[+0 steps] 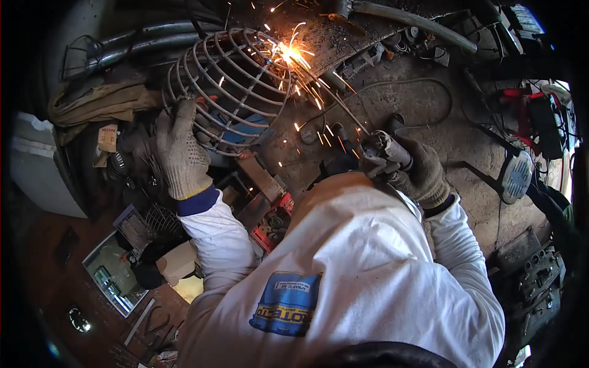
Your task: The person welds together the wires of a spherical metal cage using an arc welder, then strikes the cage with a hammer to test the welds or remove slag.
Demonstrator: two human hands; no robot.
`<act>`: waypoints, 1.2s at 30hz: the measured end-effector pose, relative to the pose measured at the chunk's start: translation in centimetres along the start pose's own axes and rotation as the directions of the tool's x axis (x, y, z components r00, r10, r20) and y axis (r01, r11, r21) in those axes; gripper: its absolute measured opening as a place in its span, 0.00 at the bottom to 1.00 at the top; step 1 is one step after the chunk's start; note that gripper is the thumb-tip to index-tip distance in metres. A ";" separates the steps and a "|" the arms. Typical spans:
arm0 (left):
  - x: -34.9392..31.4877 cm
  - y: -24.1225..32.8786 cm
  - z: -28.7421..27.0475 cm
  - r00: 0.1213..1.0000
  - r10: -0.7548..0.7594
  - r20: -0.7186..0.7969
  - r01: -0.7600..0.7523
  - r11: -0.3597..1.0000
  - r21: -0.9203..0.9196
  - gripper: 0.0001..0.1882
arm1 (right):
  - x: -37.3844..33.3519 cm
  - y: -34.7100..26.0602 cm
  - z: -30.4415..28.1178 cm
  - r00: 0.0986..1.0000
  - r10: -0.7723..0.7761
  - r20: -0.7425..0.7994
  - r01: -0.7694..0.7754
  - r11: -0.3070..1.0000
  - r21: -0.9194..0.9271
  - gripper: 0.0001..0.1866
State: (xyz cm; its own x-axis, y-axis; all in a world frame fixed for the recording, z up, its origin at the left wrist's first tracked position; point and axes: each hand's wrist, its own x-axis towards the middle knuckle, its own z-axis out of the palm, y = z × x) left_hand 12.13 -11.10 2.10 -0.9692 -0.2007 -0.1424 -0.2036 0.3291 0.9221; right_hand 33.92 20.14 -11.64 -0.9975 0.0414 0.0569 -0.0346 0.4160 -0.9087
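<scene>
A round cage of bent metal rods [244, 97] is tilted in the upper middle of the head view. My gloved left hand [185, 150] is closed on its near left rim. On the right, my gloved right hand [424, 173] grips a welding electrode holder [391, 151]. A thin welding rod [347, 110] runs from the holder up and left to the cage's far right edge. There, a bright arc [291, 54] throws orange sparks down and right. The glare hides the rod's tip and the spot it meets.
Pipes [423, 23] lie at the far right, and a brown cloth [101, 105] is left of the cage. A red plastic crate [273, 222] with small parts stands near my left forearm. A cable [451, 101] loops over the floor. A tool case [540, 279] lies at right.
</scene>
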 end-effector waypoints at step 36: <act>-0.1 0.4 0.6 0.997 -0.065 -0.040 0.063 0.997 -0.052 0.13 | 0.1 0.3 0.2 1.000 0.018 0.001 -0.018 0.998 0.058 0.36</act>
State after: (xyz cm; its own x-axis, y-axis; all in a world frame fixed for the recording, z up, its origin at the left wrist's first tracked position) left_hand 12.10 -10.42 2.24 -0.9476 -0.2583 -0.1881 -0.2572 0.2673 0.9287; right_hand 33.76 20.12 -11.97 -0.9981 0.0478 0.0396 -0.0196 0.3621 -0.9319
